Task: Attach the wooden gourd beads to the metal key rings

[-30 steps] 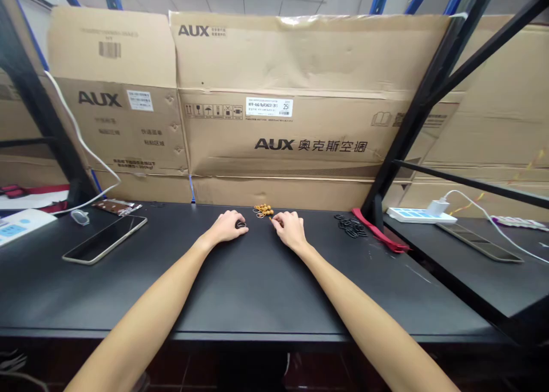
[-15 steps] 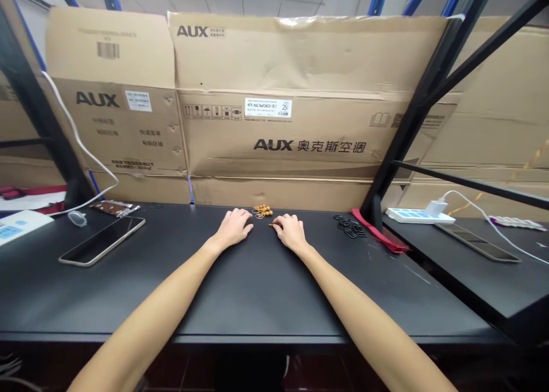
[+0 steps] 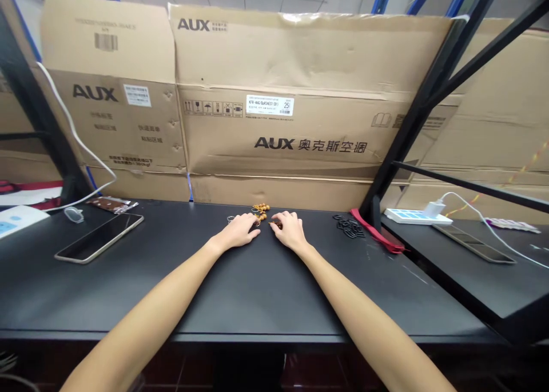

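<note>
Head view: both bare forearms reached out over the black surface (image 3: 257, 300) towards a small cluster of orange-brown beads (image 3: 260, 209) with thin metal rings. The cluster lay near the far edge, just in front of the cardboard boxes (image 3: 300, 95). The left hand (image 3: 238, 233) lay palm down with its grip open. Its fingers were stretched flat, so that the fingertips (image 3: 252, 225) touched the near side of the beads. The right hand (image 3: 290, 232) rested just beside it, close but apart, with its fingers curled inward. A small brownish piece (image 3: 274, 225) showed at the tips of those fingers (too small to tell whether the grip was closed on it or only touching it).

Well to the left a phone (image 3: 98, 238) lay screen up on the same surface. To the right of the hands sat a pile of black rings (image 3: 349, 225), with a red strap (image 3: 377, 233) just beside it at the foot of a black frame post. Beyond the post, a white power strip (image 3: 412, 216) lay on the neighbouring surface.
</note>
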Available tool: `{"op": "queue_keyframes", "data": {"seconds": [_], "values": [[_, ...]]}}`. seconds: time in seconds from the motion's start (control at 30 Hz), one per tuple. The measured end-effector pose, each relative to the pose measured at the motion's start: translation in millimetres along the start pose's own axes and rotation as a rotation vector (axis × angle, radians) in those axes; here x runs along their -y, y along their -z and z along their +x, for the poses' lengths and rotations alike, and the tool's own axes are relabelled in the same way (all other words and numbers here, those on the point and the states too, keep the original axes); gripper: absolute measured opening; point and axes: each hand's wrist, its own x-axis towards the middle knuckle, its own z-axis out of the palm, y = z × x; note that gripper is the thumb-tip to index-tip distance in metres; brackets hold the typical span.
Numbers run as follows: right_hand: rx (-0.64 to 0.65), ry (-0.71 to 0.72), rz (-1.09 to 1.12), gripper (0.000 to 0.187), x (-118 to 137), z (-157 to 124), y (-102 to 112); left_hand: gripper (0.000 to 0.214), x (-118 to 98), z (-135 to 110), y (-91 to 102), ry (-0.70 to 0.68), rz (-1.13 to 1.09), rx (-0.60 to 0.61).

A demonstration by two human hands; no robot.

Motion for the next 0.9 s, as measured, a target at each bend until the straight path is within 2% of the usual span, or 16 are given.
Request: {"op": "queue_keyframes", "data": {"seconds": [0.17, 0.33, 0.43, 0.6, 0.77, 0.9], "values": [[0.018, 0.241, 0.033, 0.037, 2.7, -2.7, -3.4, 0.014, -0.9, -2.1, 4.1, -0.046, -0.178, -0.002], [-0.008, 0.332, -0.010, 0.021, 5.8, -3.9, -2.0, 0.014, 0.0, -5.1, 10.8, -0.016, -0.238, 0.007], [-0.005, 0.357, 0.020, 0.012, 6.0, -3.4, -0.5, 0.010, -0.9, -6.0, 12.6, -0.021, -0.208, 0.012], [-0.018, 0.379, 0.118, 0.009, 7.7, -2.8, -4.5, 0.008, -0.9, -6.8, 9.1, -0.035, -0.080, -0.049], [-0.041, 0.352, 0.211, 0.007, 11.8, -2.2, -6.6, 0.011, 1.5, -7.1, 5.3, -0.045, -0.070, -0.053], [-0.065, 0.298, 0.183, 0.008, 11.5, -1.6, -4.4, 0.014, 4.0, -4.7, 5.0, -0.042, -0.119, -0.076]]}}
